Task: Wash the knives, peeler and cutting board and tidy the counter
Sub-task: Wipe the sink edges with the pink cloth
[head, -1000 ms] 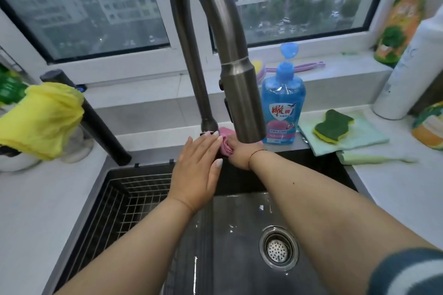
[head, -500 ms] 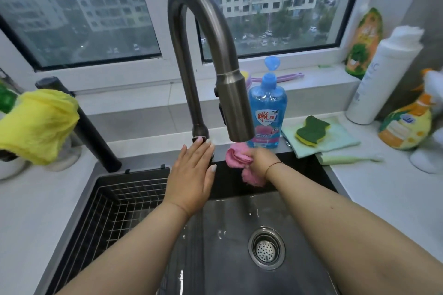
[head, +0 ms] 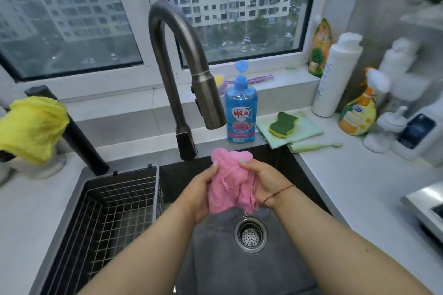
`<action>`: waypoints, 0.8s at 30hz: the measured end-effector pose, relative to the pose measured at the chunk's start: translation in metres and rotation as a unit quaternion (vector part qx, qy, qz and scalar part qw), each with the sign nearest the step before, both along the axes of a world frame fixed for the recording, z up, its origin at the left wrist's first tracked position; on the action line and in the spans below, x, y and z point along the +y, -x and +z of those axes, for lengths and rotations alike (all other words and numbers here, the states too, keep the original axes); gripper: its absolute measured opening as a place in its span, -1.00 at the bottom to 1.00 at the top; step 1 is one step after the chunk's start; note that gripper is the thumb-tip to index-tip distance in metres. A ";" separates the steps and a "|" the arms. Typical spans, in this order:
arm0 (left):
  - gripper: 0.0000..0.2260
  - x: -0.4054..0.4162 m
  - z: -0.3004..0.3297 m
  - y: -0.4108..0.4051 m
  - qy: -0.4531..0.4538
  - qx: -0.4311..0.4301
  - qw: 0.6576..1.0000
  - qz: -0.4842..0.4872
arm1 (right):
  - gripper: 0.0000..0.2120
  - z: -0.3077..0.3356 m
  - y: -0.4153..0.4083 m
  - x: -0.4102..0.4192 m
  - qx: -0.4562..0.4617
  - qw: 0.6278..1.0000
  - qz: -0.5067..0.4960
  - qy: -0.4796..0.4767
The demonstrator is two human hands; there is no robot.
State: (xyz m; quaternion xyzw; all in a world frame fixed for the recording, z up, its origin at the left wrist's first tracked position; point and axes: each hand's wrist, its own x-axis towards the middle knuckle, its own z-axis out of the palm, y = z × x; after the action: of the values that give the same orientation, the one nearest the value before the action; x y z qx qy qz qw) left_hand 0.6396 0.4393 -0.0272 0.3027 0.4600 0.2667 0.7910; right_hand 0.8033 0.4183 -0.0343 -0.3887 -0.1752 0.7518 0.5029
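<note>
Pink cloth (head: 230,182); blue bottle (head: 240,112); yellow rag (head: 31,127); green-yellow sponge (head: 283,124).

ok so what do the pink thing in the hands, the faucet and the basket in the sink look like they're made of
Pink cloth: soft woven fabric, crumpled, with loose threads at its edges; probably cotton or microfibre.
Faucet: metal with a dark brushed finish and a dull sheen, likely stainless steel.
Basket: thin metal wire in a grid with a dark frame; whether coated cannot be told.
</note>
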 end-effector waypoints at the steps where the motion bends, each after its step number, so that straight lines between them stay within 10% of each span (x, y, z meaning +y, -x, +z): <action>1: -0.60 -0.003 0.004 0.000 0.005 -0.036 0.999 0.001 | -0.61 0.006 0.001 -0.003 -0.009 1.000 -0.010 0.003; 12: -0.80 -0.017 0.030 0.014 -0.204 0.120 0.972 -0.004 | -0.74 0.020 -0.014 -0.029 -0.231 0.969 -0.086 -0.001; 16: -0.79 -0.018 0.052 0.017 -0.280 0.157 0.947 -0.021 | -0.66 0.028 -0.020 -0.042 -0.123 0.988 -0.089 -0.036; 19: -0.79 -0.017 0.062 0.019 -0.271 0.155 0.950 -0.008 | -0.75 0.019 -0.017 -0.053 -0.001 0.997 -0.081 0.005; 24: -0.79 -0.017 0.057 0.027 -0.061 0.105 0.993 0.008 | -0.72 0.003 -0.003 -0.062 -0.063 0.996 -0.059 0.019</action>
State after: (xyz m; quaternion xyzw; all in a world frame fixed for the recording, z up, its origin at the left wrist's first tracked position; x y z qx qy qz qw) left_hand 0.6130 0.4222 0.0294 0.3728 0.5259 0.2669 0.7164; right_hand 0.8066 0.3562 -0.0317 -0.4545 -0.1692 0.6977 0.5272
